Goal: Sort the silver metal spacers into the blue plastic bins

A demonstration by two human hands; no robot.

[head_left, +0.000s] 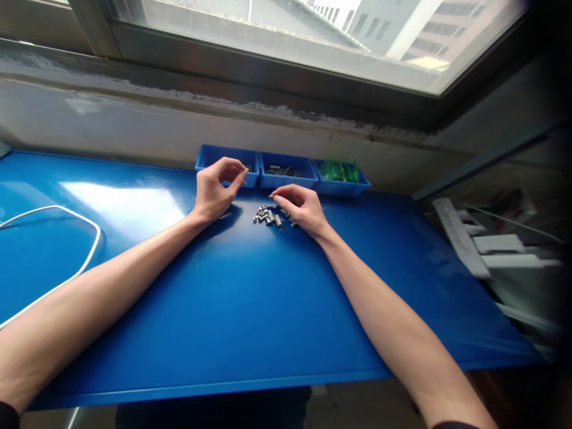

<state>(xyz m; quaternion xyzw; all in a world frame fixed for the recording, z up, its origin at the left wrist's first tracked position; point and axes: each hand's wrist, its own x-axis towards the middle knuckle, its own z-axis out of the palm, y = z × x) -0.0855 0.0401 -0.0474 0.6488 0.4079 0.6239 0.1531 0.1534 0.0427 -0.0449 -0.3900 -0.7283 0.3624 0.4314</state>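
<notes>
My left hand point(214, 187) is raised in front of the left blue bin point(212, 156), partly covering it. Its thumb and index finger are pinched together near the bin's front rim, and whatever sits between the tips is too small to name. A small pile of short, shiny metal cylindrical pieces point(268, 216) lies on the blue table point(268, 298). Over the pile's right side is my right hand point(304, 208), hiding some of the pieces. Its thumb and fingertips are drawn together, and I cannot make out what they hold.
In the middle blue bin point(288, 181) are dark metal parts. Green plastic packets point(337, 171) fill the right blue bin point(343, 188). A white cable point(96, 238) curves across the table's left side. Behind the bins runs a wall under a window; white objects point(498, 244) stand beyond the right edge.
</notes>
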